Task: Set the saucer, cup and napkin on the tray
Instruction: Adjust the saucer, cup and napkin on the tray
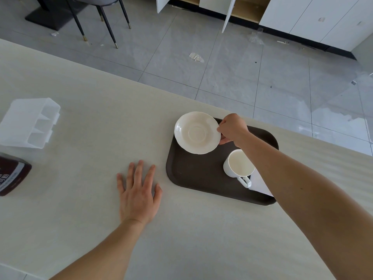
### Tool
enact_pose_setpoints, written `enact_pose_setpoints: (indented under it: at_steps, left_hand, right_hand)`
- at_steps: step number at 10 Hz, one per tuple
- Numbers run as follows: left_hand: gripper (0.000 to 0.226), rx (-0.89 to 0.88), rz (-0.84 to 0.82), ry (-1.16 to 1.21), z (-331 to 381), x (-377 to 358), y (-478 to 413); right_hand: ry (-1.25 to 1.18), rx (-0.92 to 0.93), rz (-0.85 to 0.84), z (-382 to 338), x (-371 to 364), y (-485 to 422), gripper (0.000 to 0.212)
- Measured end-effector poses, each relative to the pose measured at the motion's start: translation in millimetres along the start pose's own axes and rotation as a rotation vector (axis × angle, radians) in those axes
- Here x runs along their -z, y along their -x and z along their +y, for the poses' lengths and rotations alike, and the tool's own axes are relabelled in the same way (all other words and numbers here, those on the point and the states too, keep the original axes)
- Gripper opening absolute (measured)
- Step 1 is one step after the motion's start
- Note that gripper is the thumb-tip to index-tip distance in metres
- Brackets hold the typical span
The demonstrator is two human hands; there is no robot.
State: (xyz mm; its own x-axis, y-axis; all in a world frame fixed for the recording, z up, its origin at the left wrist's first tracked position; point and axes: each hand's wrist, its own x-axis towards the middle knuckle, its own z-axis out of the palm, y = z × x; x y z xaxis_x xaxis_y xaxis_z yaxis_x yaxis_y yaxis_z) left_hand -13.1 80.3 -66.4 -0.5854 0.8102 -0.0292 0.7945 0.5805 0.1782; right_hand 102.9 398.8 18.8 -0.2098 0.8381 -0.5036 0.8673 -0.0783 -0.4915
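Observation:
A dark brown tray lies on the pale counter. My right hand pinches the right rim of a cream saucer, which sits over the tray's far left corner and overhangs its edge. A white cup stands upright on the tray's right side, handle pointing toward me. A white napkin lies on the tray beside the cup, partly hidden by my right forearm. My left hand rests flat on the counter left of the tray, fingers spread, holding nothing.
A clear plastic organiser sits at the counter's left. A dark brown bottle lies at the left edge. The counter's far edge runs just behind the tray, with tiled floor, chair legs and white cabinets beyond.

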Motion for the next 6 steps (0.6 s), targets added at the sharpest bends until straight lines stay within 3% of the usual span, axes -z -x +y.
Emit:
enact_pose_setpoints:
  at_steps: [6]
  left_hand:
    - [0.056,-0.004,0.028,0.0,-2.6,-5.6,-0.7]
  right_hand:
    - [-0.032,-0.036,-0.09,-4.2,-1.4,3.9,0.019]
